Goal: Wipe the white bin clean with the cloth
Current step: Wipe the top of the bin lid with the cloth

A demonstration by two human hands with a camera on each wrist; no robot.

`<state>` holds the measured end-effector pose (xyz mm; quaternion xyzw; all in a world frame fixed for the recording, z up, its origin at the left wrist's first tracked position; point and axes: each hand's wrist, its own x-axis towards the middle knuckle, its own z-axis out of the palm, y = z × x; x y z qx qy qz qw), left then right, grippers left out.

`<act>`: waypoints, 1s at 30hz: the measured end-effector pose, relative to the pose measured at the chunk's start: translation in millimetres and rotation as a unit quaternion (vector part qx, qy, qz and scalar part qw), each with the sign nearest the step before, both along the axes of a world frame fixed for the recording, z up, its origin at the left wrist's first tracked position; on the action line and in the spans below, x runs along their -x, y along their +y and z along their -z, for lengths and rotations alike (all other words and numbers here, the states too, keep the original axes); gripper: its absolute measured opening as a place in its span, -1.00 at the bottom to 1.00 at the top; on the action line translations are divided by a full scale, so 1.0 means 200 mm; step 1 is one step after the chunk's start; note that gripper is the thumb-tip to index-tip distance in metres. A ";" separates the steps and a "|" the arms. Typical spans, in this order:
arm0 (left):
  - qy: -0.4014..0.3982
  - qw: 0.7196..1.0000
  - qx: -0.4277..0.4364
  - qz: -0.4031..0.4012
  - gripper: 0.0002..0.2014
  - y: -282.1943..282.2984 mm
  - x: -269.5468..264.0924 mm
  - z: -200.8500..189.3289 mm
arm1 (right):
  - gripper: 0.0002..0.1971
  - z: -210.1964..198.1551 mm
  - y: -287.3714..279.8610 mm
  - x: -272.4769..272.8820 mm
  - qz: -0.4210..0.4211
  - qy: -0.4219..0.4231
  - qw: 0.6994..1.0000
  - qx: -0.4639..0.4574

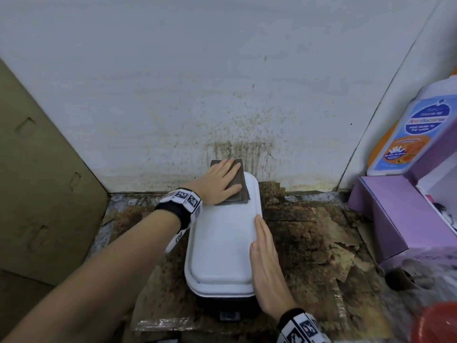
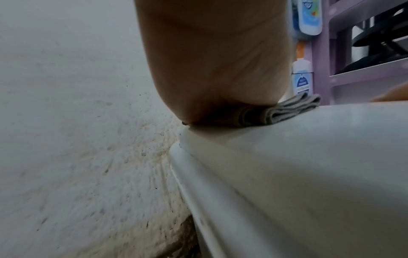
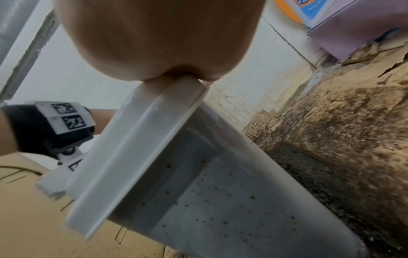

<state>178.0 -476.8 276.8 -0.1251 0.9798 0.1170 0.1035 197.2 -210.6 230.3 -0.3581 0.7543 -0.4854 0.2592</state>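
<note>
We are mid-wipe: our flat left hand [image 1: 220, 183] presses the cloth [image 1: 237, 188] on the white bin [image 1: 222, 246] lid's far end. Our flat right hand [image 1: 268, 266] steadies its right edge. Next, probably draw the cloth toward the near end.

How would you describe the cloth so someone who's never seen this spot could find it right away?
Start at the stained white wall; the white bin stands on the floor just in front of it. On the far end of the bin's lid, nearest the wall, the left hand presses flat on the cloth. It is the only folded, grey-brown fabric there, dark against the white lid.
</note>
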 end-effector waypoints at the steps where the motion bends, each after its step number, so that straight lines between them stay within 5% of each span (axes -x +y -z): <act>1: 0.000 1.000 0.000 -0.009 -0.29 -0.01 0.03 0.01 | -0.44 0.00 0.00 0.00 0.000 0.000 1.000 0.002; 12: 0.052 0.999 0.004 0.006 -0.33 0.22 -0.09 0.08 | -0.43 0.00 0.00 0.00 0.007 -0.004 1.000 0.008; 24: 0.039 0.998 -0.037 0.028 -0.31 0.58 -0.53 0.06 | -0.43 -0.05 0.02 0.06 0.042 -0.155 0.985 0.068; 27: 0.063 0.991 -0.118 -0.019 -0.34 0.56 -0.56 -0.01 | -0.48 -0.11 0.01 0.08 0.024 -0.108 0.993 0.047; 30: 0.133 0.983 -0.073 -0.108 -0.39 0.53 -0.62 -0.02 | -0.52 -0.17 -0.04 0.07 0.053 0.028 0.998 0.026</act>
